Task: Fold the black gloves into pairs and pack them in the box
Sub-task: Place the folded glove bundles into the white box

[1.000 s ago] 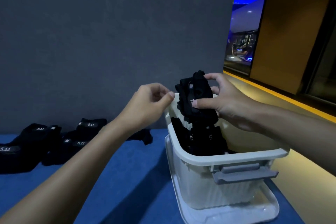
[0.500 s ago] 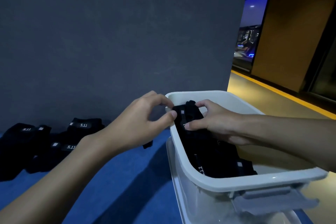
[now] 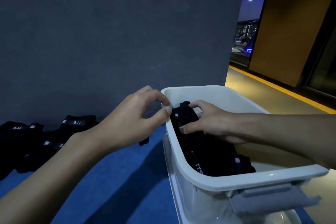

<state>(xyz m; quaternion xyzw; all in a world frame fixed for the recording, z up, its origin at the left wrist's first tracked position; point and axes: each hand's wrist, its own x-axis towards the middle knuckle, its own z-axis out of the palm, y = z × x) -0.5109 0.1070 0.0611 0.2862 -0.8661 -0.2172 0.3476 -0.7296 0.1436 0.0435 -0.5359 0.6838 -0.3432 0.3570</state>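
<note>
Inside the white box (image 3: 209,178), the right hand (image 3: 209,123) reaches over the rim, its grip closed around a folded pair of black gloves (image 3: 183,118) that it presses down at the far end of the box. The thumb lies along the near side of the bundle and the fingers curl over its top. A small white tag shows on the bundle just beside the left thumb tip.

Against the box's far left corner, the left hand (image 3: 132,123) pinches the rim between thumb and forefinger, the other fingers curled; its grip is clenched on the plastic edge and touches no glove. Whether the thumb tip also brushes the bundle cannot be told.

Nearer the camera inside the box lie more packed gloves (image 3: 218,160), dark and stacked along the left wall, one showing white lettering and another a pale tag. A grey latch (image 3: 269,198) hangs from the box's near rim, and a clear lid (image 3: 283,216) lies beneath the box.

Left of the box, on the blue desk (image 3: 112,187), a loose pile of unfolded gloves (image 3: 36,142) rests against the dark grey wall panel (image 3: 109,32), several bearing "5.11" labels. One black fingertip pokes out from under the left wrist. Right of the box, a yellow-lit floor (image 3: 272,96) shows.
</note>
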